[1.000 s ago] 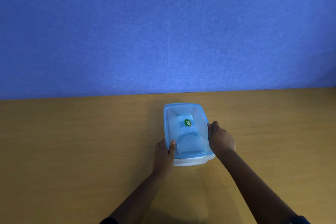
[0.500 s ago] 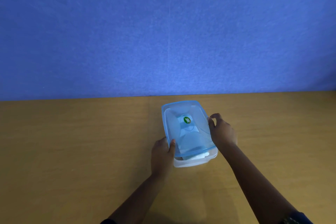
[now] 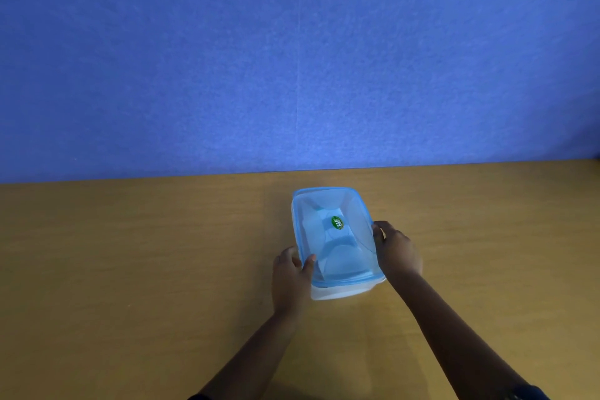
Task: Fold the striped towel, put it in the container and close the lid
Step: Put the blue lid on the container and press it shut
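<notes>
Green oval sticker (image 3: pixel 337 223) on lid (image 3: pixel 354 214); writing unreadable.

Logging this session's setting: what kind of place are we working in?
Probably a staged recording bench, not a home: a bare wooden table against a plain blue fabric-like backdrop, holding only a container with a blue lid, both hands on its sides.

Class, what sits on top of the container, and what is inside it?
A blue lid with a green sticker covers the container. Its contents cannot be made out through the lid.
</notes>
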The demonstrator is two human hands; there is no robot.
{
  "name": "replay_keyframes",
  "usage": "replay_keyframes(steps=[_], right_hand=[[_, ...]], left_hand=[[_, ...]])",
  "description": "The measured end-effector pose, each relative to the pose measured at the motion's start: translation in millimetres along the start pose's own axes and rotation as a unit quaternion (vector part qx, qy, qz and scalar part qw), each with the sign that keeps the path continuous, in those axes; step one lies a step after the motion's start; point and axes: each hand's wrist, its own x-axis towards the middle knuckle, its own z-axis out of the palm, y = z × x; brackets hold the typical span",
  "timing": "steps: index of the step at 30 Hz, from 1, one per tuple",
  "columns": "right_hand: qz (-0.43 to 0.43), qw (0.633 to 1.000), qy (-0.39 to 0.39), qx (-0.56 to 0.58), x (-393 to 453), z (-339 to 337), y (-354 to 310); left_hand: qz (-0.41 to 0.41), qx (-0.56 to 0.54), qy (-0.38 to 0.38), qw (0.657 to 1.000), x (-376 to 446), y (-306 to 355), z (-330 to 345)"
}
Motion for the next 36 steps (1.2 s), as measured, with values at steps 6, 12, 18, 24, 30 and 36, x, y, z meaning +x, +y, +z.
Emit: replay_keyframes(steps=[6,12,18,24,30,36], right_hand=[[0.001,1.000,0.018,0.001,-5.3,2.7,1.0],[-0.018,0.999,0.031,0.007,-11.6,3.2,4.0],[-0.027,0.999,0.028,0.015,-8.8,3.5,2.3],[-0.022,1.000,-0.004,-0.020,-4.8,4.3,-0.7],[-0.018,0.999,-0.021,-0.039,-10.6,1.9,3.2],[-0.009,0.999,-0.030,-0.029,-24.8,4.5,9.0]], left_hand=[[0.005,-0.013,0.026,1.000,-9.2,-2.7,7.1],[0.041,0.053,0.024,0.997,-19.7,-10.7,11.9],[0.035,0.032,-0.011,0.999,-19.3,-10.5,9.2],[0.034,0.020,-0.026,0.999,-18.5,-10.6,8.1],[0.054,0.025,-0.054,0.997,-24.2,-18.9,3.9],[0.060,0.052,-0.077,0.994,-23.3,-26.5,-3.9]])
